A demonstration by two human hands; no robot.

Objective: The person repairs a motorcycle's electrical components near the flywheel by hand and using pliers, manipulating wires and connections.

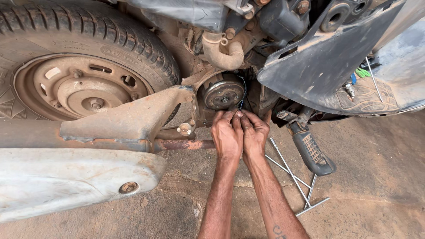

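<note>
**Hands at the exposed clutch of a scooter lying on its side**

Head view: the side cover is already lying off the engine, so the round clutch assembly (223, 94) is showing beside the rear wheel (79, 66); nothing appears refitted yet. The left hand (226, 136) and right hand (254, 135) are pressing together just below the clutch, fingers curled and pinching a thin dark wire (241, 90). T-handle wrenches (292, 177) are lying on the dirt floor (376, 186) near the kick-starter pedal (312, 152).

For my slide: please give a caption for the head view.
Both hands pinch a thin wire beside a scooter's round engine part.
</note>
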